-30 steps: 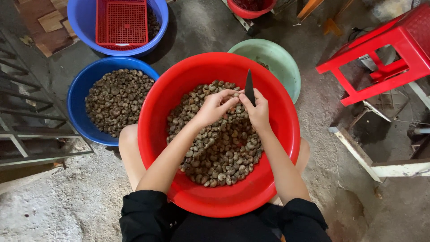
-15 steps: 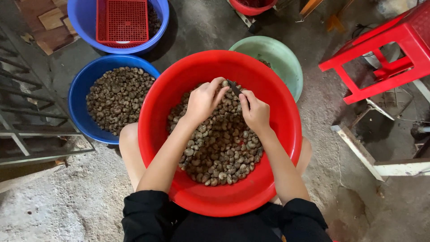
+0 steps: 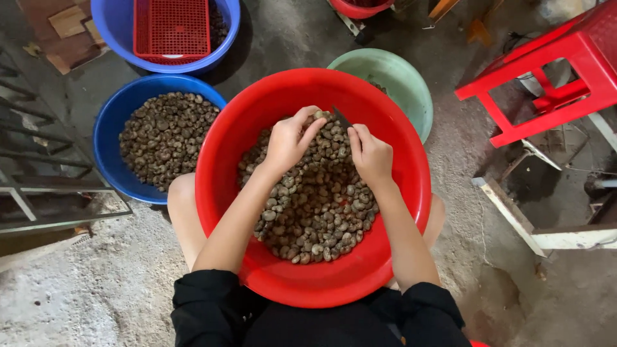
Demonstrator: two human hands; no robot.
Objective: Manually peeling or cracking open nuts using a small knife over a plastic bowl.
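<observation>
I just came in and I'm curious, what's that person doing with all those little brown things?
A person sits with a big red basin of brown nuts on their lap. The left hand rests on the pile, fingers curled over some nuts. The right hand grips a small dark knife, its tip down among the nuts. A blue basin beside them holds more nuts, and a green bowl sits behind.

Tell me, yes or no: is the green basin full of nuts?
No, the green basin shows mostly bare inside, with only a few bits near its edge.

A rough workshop floor: bare concrete [image 3: 96, 283], plastic basins [image 3: 112, 138] of nuts, a red stool [image 3: 553, 71].
</observation>
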